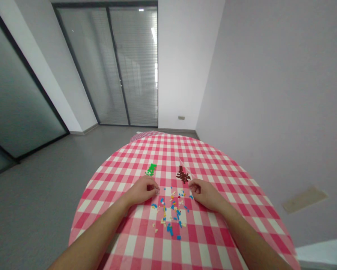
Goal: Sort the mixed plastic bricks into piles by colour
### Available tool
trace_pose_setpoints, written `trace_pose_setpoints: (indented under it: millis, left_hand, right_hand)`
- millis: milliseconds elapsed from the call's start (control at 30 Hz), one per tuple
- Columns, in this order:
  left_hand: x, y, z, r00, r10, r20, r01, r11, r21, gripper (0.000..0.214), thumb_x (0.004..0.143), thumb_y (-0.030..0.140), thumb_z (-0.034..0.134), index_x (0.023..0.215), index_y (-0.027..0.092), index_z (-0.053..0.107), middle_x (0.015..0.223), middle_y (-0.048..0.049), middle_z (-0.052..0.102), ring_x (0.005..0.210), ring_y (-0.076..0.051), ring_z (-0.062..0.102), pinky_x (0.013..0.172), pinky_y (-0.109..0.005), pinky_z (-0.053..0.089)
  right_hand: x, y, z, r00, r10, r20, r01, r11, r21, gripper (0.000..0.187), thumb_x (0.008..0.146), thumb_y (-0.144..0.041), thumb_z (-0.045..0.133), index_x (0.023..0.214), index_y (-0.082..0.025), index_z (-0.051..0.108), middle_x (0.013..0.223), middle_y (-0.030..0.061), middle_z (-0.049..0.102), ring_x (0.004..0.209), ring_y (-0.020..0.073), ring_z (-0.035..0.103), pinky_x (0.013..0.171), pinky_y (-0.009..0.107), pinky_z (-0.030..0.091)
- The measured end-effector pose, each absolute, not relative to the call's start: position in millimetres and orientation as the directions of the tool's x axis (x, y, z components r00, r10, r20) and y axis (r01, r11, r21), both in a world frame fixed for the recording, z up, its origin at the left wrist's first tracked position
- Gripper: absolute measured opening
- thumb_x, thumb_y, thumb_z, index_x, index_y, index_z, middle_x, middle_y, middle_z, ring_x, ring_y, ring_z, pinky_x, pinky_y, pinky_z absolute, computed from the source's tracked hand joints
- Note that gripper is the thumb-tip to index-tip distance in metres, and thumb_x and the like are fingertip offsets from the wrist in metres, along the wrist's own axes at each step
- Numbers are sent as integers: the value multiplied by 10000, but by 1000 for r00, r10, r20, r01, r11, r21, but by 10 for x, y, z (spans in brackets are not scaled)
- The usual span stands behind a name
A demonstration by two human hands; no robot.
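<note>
I had only the head camera, tilted forward and down, close above the left hand (142,191) and right hand (205,193), with the table (213,161) beneath them.

Between your two hands lies a loose scatter of tiny bricks (172,213), mostly blue and cream with a few yellow and red ones. They lie flat on the checked worktop (227,180), and the scatter trails back toward you. Just beyond your left hand (143,192) sits a small heap of green bricks (151,169), tightly gathered. Just beyond your right hand (205,193) sits a heap of dark brown bricks (183,176), well apart from the green one
</note>
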State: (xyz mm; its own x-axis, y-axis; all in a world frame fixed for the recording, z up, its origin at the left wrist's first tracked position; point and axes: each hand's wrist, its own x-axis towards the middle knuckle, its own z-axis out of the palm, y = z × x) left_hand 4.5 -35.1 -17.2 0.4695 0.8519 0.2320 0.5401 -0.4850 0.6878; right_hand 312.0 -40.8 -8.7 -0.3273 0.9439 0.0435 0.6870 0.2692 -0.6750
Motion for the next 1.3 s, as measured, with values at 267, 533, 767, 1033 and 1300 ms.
trace_pose_setpoints:
  millis: [267,533,767,1033,1300]
  left_hand:
    - [53,-366,-138,469,853,227,537,-480,694,85,801,221,658,764,208,734,777,-38,704,818,-193,607,825,-355,448]
    - [52,-360,-155,467,855,228,542,-480,690,90,800,224,654,764,204,733,780,-39,703,827,-194,609,830,-353,448]
    - [60,-364,-142,464,856,226,550,-479,684,91,800,228,653,769,204,735,775,-36,701,817,-192,610,833,-352,450]
    - [63,-359,-148,470,851,234,549,-490,677,81,798,218,656,768,206,730,778,-32,705,818,-191,612,824,-355,455]
    - [55,-350,-155,474,850,231,551,-491,675,83,800,215,653,773,220,731,791,-37,710,837,-196,618,839,-371,462]
  right_hand:
    - [3045,-446,-16,-344,938,37,685,277,-674,220,772,-105,551,925,-179,690,838,62,710,713,178,613,629,267,428]
    - [2889,-469,-4,-375,914,154,746,396,-535,200,876,-224,530,889,-186,726,916,78,727,846,211,643,745,301,444]
    - [2793,-513,-14,-369,918,147,809,395,-436,213,868,-221,536,739,-180,701,764,53,689,735,182,605,668,278,394]
    - [2716,-517,-65,-260,954,150,895,296,-333,222,844,-233,579,659,-173,685,717,65,684,700,194,603,638,292,365]
    - [2776,-497,-49,-259,943,211,849,326,-415,233,894,-249,537,730,-178,687,787,61,697,755,189,615,669,276,384]
